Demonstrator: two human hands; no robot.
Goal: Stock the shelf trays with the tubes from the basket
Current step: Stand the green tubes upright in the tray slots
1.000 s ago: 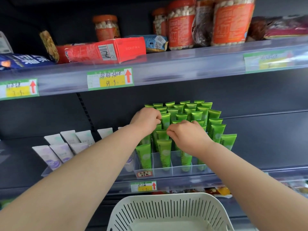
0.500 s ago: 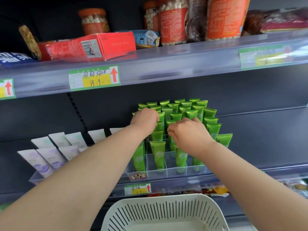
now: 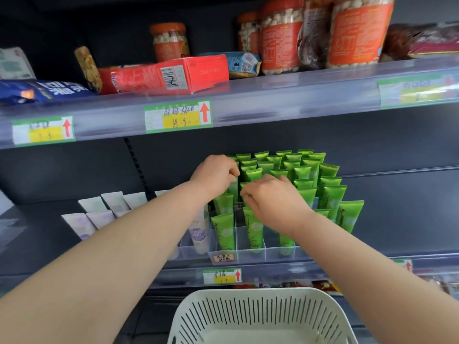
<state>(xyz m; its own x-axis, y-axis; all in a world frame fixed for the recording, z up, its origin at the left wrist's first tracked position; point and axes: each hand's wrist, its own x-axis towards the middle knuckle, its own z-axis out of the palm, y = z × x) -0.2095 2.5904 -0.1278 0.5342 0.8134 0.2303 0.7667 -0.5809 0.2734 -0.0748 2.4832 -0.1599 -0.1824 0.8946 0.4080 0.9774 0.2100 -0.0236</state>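
Here, the right fingers (image 3: 248, 196) curl round the crimped top of a green tube (image 3: 245, 186) in the middle rows of the clear tray (image 3: 250, 254), apparently seating it in its slot. The left fingers (image 3: 232, 173) are curled against the tops in the tray's left column; from behind the knuckles it cannot be told whether they pinch one. The right hand (image 3: 275, 202) and left hand (image 3: 214, 173) work close together, knuckles up. Both forearms reach up and forward over the basket (image 3: 260, 292), whose visible floor shows no tubes. The other green tubes (image 3: 330, 194) stand upright in most slots. Stocking looks near its end. The next move calls for letting go without tipping neighbours, then checking the basket.
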